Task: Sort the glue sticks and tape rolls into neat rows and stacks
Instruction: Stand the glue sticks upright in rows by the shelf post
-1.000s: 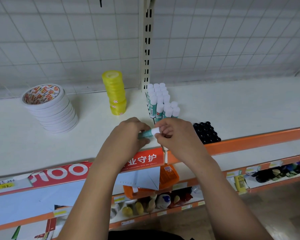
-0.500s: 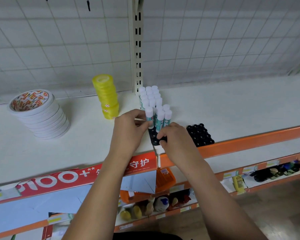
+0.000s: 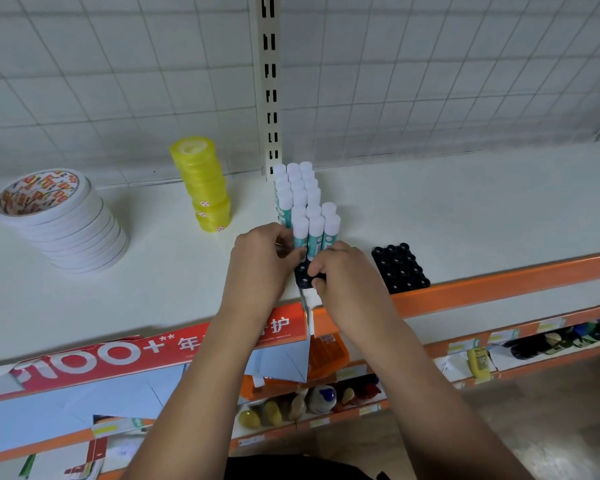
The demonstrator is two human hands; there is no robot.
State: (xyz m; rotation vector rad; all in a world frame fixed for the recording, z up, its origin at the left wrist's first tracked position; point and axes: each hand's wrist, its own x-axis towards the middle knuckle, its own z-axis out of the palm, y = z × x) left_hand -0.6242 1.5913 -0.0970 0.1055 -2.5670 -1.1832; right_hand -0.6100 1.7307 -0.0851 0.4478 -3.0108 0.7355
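Note:
White-capped, teal-bodied glue sticks (image 3: 300, 192) stand in rows of three in a black holder tray (image 3: 303, 274) at the middle of the white shelf (image 3: 465, 209). My left hand (image 3: 260, 261) pinches the lower body of the front-left glue stick (image 3: 300, 230), which stands upright in the tray. My right hand (image 3: 343, 271) grips the tray's bare front part just below the sticks. A stack of yellow tape rolls (image 3: 205, 188) rises to the left. Farther left leans a stack of wide white tape rolls (image 3: 66, 223).
A second black holder tray (image 3: 400, 266) lies to the right near the orange shelf edge (image 3: 499, 285). A slotted upright post (image 3: 270, 98) and a wire grid wall stand behind. A red sign (image 3: 118, 355) hangs on the front edge, above lower shelves of goods.
The glue stick held sideways between both hands now stands upright at the front left of the tray. My right hand dropped to the tray's front part.

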